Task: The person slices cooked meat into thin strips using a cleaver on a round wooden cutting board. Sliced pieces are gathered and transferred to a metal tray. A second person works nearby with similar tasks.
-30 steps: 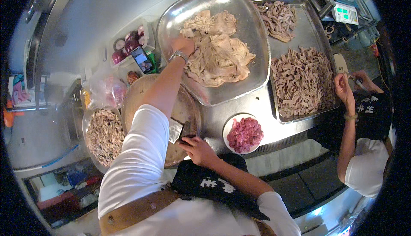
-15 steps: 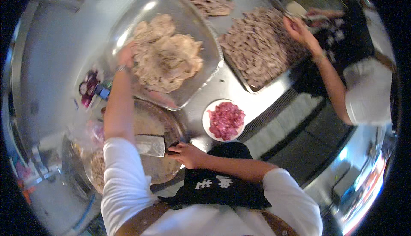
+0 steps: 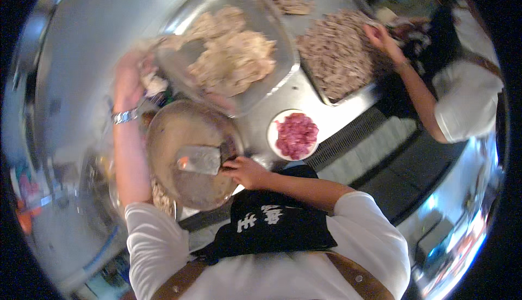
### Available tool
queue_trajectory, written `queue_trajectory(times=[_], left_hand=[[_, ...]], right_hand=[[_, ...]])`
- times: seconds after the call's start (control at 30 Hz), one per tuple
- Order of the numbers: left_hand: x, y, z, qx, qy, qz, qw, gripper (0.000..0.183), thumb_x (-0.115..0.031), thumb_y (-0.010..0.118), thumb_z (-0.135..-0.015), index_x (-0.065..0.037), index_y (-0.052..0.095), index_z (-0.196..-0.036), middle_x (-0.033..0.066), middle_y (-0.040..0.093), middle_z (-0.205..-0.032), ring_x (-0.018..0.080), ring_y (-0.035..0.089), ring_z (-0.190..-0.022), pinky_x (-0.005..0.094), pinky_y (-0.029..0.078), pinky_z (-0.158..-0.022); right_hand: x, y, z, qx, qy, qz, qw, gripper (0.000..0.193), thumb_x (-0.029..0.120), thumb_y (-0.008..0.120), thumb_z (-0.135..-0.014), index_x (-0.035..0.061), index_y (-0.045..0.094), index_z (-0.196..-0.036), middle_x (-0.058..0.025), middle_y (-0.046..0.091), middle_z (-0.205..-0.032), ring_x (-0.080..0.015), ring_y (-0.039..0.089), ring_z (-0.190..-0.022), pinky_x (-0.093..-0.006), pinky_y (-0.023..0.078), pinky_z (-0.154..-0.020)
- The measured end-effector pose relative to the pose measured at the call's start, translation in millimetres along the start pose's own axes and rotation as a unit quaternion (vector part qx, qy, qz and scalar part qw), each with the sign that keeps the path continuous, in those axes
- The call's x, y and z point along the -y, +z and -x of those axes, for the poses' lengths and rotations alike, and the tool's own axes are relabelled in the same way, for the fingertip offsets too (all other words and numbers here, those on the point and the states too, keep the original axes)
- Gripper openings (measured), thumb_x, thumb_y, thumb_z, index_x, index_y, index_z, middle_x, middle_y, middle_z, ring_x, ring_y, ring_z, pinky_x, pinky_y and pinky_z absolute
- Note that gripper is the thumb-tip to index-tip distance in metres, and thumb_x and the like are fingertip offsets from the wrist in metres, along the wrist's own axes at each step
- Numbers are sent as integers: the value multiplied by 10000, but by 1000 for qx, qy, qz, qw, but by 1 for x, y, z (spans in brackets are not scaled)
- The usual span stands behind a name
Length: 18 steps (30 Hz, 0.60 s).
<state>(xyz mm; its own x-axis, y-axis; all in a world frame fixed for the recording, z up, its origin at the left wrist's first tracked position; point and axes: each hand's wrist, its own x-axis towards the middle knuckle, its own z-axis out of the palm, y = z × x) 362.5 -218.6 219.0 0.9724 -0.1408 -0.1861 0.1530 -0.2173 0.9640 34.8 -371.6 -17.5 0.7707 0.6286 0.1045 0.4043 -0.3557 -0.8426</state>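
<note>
My right hand grips the handle of a broad cleaver, whose blade lies flat over a round wooden chopping block. My left hand, with a metal watch on the wrist, is raised at the left rim of a large metal tray and holds a pale piece of cooked meat, blurred by motion. The tray carries a heap of pale cooked meat.
A small white plate of red minced meat sits right of the block. A second tray of shredded meat lies further right, where another person's hand reaches in. A bowl shows under my left arm.
My left hand has drawn back from the heap in the big tray toward its left rim with meat in it. The cleaver stays over the block. The view has swung.
</note>
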Motion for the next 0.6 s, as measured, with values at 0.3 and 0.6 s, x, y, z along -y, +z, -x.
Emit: queue_trajectory(times=[0.3, 0.6], left_hand=[[19, -78, 147, 84, -61, 66, 992, 325, -169, 491, -919, 25, 609, -1152, 112, 682, -951, 165, 610, -654, 307, 533, -617], [152, -149, 256, -113, -94, -397, 906, 267, -301, 587, -962, -74, 676, -1072, 143, 709, -911, 290, 681, -689, 400, 536, -619]], right_hand=[[28, 2, -16, 31, 86, 184, 979, 604, 147, 596, -857, 199, 466, -1444, -131, 572, -1178, -344, 561, -1081, -462, 479, -924], [45, -11, -36, 107, 117, 208, 965, 796, 144, 687, -786, 163, 336, -1500, -234, 573, -1174, -441, 606, -1022, -486, 521, -881]])
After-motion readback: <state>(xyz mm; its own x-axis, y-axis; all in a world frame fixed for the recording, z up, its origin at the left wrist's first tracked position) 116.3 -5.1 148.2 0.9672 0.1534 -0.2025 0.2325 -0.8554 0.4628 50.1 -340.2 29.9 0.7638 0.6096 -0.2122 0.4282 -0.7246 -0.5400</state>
